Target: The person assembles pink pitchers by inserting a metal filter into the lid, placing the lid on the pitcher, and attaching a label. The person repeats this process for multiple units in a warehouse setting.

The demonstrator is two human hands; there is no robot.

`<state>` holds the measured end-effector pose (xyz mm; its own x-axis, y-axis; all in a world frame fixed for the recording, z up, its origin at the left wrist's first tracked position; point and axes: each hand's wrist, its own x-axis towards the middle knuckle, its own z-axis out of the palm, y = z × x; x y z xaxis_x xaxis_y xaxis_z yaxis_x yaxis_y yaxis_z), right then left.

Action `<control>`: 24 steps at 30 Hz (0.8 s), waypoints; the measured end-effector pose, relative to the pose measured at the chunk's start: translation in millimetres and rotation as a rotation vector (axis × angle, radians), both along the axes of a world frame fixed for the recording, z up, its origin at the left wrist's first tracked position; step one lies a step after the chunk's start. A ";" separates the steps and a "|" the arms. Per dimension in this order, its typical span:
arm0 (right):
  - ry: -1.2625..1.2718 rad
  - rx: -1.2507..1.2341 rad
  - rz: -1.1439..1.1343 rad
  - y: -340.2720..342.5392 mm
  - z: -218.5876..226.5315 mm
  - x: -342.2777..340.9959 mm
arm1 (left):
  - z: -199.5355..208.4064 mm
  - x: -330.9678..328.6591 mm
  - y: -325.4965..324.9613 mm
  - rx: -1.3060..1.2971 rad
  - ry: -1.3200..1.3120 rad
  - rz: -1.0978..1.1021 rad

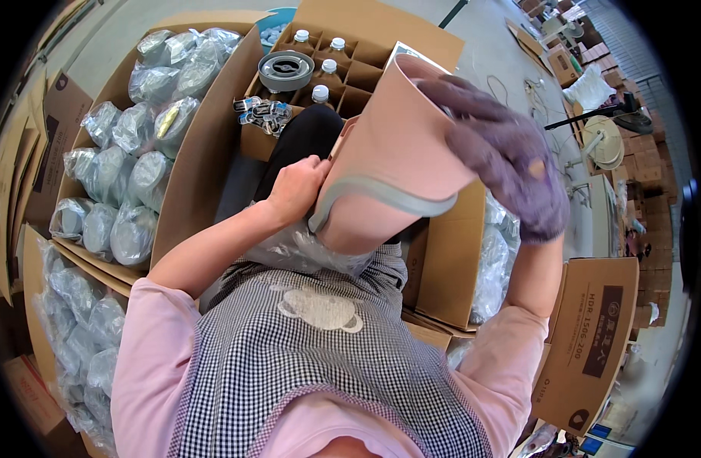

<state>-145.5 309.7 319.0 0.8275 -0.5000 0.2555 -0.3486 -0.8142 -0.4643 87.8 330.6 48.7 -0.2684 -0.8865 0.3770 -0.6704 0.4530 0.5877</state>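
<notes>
A pink plastic jug-like container [396, 145] with a curved grey band is tilted over my lap, its wide rim toward the upper right. My bare left hand [298, 187] is closed on its left side, by a narrow pink part that looks like a handle; the fingertips are partly hidden. My right hand [511, 153], in a purple-grey glove, grips the rim and right side, with some fingers over the opening; it is slightly blurred. Crumpled clear plastic [308, 248] lies on my lap beneath the container.
At left, a cardboard box [205, 137] holds several plastic-wrapped round parts. Ahead, a divided carton [366, 53] holds white-capped bottles [329, 72], a round grey part [285, 71] and small shiny pieces [265, 116]. More bagged parts [492, 259] sit in a box at right.
</notes>
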 end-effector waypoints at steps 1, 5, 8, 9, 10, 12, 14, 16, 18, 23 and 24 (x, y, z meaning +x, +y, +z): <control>0.080 -0.109 0.004 6.7 4.2 -8.0 | 1.1 1.0 -4.9 0.175 0.154 0.037; 0.119 -0.273 0.168 27.0 15.5 -19.4 | -13.3 -7.7 -48.4 0.372 0.494 0.130; 0.153 -0.309 0.208 37.7 21.2 -6.6 | 9.4 -16.6 -74.1 0.598 0.821 0.149; 0.116 -0.370 0.223 28.8 11.5 -3.5 | 33.6 -11.7 -74.8 0.630 0.890 0.140; 0.078 -0.427 0.241 19.7 1.3 1.0 | 33.4 -6.3 -84.0 0.640 1.007 0.114; 0.045 -0.406 0.143 -2.8 -13.4 10.0 | 59.8 -0.7 -88.0 0.647 1.020 0.012; 0.117 -0.582 0.026 -23.0 -28.4 18.3 | 89.1 -0.3 -81.9 0.377 0.953 -0.008; 0.403 -1.207 -0.074 -38.5 -42.5 17.6 | 131.0 5.2 -78.7 0.274 1.206 -0.351; 0.425 -1.400 -0.119 -65.5 -63.7 21.7 | 162.9 -8.5 -71.0 0.113 0.870 -0.320; -0.415 -0.609 -0.344 -81.3 -63.6 24.6 | 150.4 1.8 -101.4 -0.004 0.565 -0.253; -0.566 -0.591 -0.411 -69.5 -68.6 9.6 | 145.6 0.4 -102.1 -0.050 0.492 -0.175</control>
